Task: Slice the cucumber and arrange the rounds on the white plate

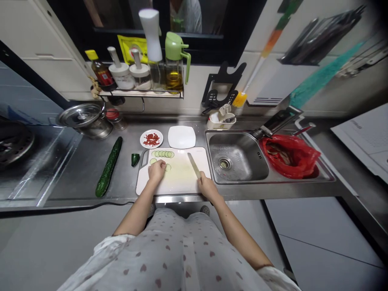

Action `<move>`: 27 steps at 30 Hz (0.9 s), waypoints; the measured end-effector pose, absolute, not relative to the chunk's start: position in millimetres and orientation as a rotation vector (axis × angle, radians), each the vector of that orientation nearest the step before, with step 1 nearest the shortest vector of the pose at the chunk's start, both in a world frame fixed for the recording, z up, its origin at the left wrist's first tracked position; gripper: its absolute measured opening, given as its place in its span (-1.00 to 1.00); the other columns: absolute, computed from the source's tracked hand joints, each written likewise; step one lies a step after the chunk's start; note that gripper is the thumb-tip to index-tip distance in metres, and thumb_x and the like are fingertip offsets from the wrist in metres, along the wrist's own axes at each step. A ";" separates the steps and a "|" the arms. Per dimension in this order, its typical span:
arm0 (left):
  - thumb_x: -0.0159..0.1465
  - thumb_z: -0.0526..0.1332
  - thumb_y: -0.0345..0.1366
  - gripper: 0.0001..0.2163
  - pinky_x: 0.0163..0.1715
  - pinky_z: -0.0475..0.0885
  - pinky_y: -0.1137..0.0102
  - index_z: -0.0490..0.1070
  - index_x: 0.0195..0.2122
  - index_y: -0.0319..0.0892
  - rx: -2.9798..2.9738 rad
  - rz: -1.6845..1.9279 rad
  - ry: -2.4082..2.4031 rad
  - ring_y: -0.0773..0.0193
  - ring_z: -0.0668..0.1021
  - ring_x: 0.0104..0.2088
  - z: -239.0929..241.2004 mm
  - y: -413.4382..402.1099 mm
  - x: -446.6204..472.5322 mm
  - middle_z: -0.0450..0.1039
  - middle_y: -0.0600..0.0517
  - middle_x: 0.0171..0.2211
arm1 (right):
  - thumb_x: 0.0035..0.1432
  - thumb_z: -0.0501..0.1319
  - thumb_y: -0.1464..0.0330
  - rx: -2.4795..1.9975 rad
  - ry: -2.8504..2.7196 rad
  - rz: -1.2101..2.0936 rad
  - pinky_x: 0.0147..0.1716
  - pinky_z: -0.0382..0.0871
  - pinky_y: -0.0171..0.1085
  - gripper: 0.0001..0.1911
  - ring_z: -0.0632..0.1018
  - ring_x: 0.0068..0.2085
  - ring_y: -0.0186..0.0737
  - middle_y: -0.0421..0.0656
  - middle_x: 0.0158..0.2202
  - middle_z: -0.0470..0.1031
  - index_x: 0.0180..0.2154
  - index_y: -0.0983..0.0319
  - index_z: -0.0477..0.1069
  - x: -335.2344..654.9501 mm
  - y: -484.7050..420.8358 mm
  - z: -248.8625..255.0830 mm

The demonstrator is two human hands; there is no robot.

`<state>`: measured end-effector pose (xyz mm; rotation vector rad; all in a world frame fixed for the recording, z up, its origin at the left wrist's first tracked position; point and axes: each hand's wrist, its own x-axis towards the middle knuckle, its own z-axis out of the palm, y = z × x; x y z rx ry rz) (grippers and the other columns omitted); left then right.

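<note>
My right hand (207, 186) grips a kitchen knife (194, 165) by its handle, the blade lying over the right part of the white cutting board (182, 184). On the board's left side, my left hand (157, 171) is closed with its fingertips pinched at a thin cucumber slice (167, 167). Another slice (153, 161) shows just behind that hand. Along the board's far edge lies a row of overlapping cucumber slices (163, 154). A cut cucumber end (135, 159) rests left of the board, and a whole cucumber (109, 167) lies farther left.
Behind the board stand a plate of chopped red pieces (151, 139) and a white plate (182, 137). The sink (239, 157) is at the right, with a red plastic bag (289, 155) beyond it. A lidded pot (86, 120) sits back left, below a condiment shelf (142, 93).
</note>
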<state>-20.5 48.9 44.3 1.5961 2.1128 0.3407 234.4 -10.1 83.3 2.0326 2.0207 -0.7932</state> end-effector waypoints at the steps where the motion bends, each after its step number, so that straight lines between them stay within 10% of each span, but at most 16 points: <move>1: 0.23 0.11 -0.21 -0.81 -0.19 0.31 0.35 0.50 -0.22 -0.03 1.599 0.342 2.123 0.17 0.53 -0.18 44.1 48.0 -20.6 0.56 0.03 -0.28 | 0.32 -0.13 0.34 2.026 2.029 -0.790 -0.34 0.12 -0.32 -0.65 0.51 -0.23 -0.16 -0.02 -0.20 0.52 0.10 0.23 0.10 235.0 -9.9 84.3; 27: 0.21 0.13 -0.23 -0.85 -0.24 0.30 0.37 0.47 -0.28 -0.05 1.491 0.278 2.190 0.18 0.53 -0.17 49.3 48.8 -24.0 0.55 0.03 -0.26 | 0.32 -0.11 0.34 1.634 2.176 -0.831 -0.37 0.11 -0.30 -0.72 0.52 -0.21 -0.12 -0.03 -0.21 0.52 0.03 0.17 0.15 191.5 -41.6 107.3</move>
